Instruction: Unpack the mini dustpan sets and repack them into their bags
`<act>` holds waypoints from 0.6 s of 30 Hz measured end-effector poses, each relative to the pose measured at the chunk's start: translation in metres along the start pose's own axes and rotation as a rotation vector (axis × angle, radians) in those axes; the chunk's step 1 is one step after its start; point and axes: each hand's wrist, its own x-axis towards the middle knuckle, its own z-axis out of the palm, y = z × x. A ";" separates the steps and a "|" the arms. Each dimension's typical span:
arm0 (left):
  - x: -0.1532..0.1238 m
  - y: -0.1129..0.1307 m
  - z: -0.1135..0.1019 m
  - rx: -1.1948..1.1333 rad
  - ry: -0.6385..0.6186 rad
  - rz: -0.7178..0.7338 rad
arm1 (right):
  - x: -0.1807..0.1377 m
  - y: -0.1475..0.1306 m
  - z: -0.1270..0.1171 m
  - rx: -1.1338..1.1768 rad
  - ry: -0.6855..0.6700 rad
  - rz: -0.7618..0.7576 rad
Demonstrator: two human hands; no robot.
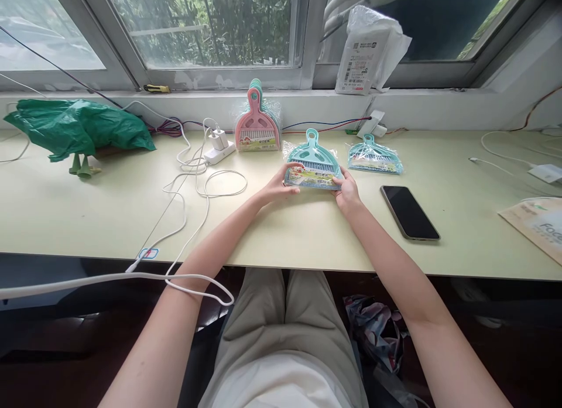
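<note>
A teal mini dustpan set in a clear wrapper stands tilted on the pale desk, held at its lower corners. My left hand grips its left corner and my right hand grips its right corner, fingers closed on the packet. Another teal dustpan set lies flat just to the right. A stack of dustpan sets with a pink one in front leans against the wall behind.
A black phone lies face up right of my right hand. White charger cables and a plug sprawl to the left. A green plastic bag sits far left, a paper packet far right, a white parcel on the sill.
</note>
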 end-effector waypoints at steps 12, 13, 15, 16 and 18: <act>0.003 -0.003 0.009 0.166 0.160 -0.018 | 0.001 0.000 -0.003 -0.105 -0.066 -0.045; 0.004 -0.005 0.009 0.158 0.181 -0.011 | -0.001 -0.001 -0.002 -0.100 -0.064 -0.037; 0.005 -0.008 0.011 0.107 0.222 -0.009 | -0.004 -0.003 -0.001 -0.083 -0.057 -0.017; 0.005 -0.009 0.012 0.071 0.242 -0.022 | -0.006 -0.004 0.000 -0.074 -0.055 -0.008; 0.006 -0.010 0.013 -0.006 0.275 -0.062 | -0.008 -0.006 0.002 -0.066 -0.065 0.002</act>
